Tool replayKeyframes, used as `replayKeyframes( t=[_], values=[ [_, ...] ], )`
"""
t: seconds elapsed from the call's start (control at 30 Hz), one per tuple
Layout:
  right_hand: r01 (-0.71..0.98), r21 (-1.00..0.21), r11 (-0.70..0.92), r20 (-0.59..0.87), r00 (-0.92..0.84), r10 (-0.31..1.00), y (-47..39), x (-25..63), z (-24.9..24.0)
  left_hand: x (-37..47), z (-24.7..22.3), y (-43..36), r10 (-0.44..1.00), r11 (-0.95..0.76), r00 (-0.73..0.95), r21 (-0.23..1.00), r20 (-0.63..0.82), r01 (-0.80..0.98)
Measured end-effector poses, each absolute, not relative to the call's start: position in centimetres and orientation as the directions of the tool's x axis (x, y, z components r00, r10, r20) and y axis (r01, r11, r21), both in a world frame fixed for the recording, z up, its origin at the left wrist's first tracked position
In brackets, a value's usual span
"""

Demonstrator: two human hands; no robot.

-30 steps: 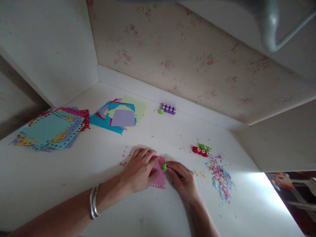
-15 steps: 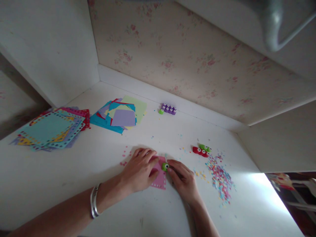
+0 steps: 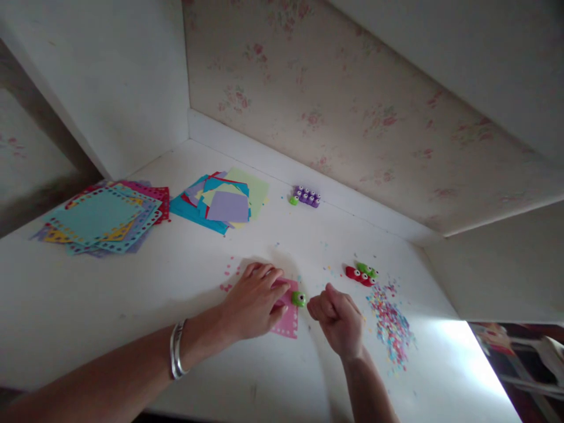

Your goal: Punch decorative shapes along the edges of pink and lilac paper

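My left hand [image 3: 255, 299] lies spread over a pink sheet of paper [image 3: 288, 326] and presses it on the white table. Small punched holes run along the sheet's lower edge. A small green paper punch [image 3: 298, 299] with a round white-and-dark top sits at the sheet's right edge, and no hand touches it. To its right, my right hand [image 3: 337, 320] is raised a little and closed in a fist, with nothing visible in it. Part of the sheet is hidden beneath my left hand.
Several punched sheets [image 3: 99, 214] are stacked at left, beside uncut coloured paper [image 3: 229, 207]. Purple punches [image 3: 308, 197] stand near the wall. Red punches [image 3: 359, 276] and green punches [image 3: 366, 269] sit at right, by a heap of confetti [image 3: 392, 329].
My right hand has let go of the green paper punch, drawn back to the right and closed into a fist. My left hand stays on the pink paper. The view has shifted slightly.
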State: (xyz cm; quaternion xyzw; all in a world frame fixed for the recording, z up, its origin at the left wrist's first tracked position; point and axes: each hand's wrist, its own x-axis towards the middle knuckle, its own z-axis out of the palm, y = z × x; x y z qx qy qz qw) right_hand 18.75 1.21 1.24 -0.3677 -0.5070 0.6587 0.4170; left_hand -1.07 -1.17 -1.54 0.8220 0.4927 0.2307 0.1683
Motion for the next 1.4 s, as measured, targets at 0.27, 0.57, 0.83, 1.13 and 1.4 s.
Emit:
replayKeyframes(
  t=[0.27,0.57,0.83,1.13,1.4],
  values=[
    [-0.036,-0.965,-0.260,-0.220,-0.427,0.877,3.1,17.7,2.0,-1.2,-1.9,-1.3,0.891,-0.454,0.387,0.510,0.239,0.731],
    [0.115,-0.968,-0.224,-0.252,-0.448,0.858,3.3,17.8,1.4,-1.3,-1.9,-1.4,0.891,-0.455,0.378,0.525,0.253,0.720],
    [0.172,-0.967,-0.187,-0.247,-0.466,0.850,3.2,18.3,0.4,-1.2,-2.1,-1.4,0.893,-0.450,0.369,0.542,0.258,0.710],
    [0.244,-0.969,0.034,-0.084,-0.460,0.884,2.7,19.1,-1.8,-1.1,-2.2,-1.3,0.901,-0.433,0.355,0.555,0.249,0.710],
    [0.282,-0.948,0.146,0.003,-0.452,0.892,2.5,19.2,-2.5,-1.1,-2.0,-1.3,0.899,-0.438,0.367,0.529,0.239,0.727]
  ],
)
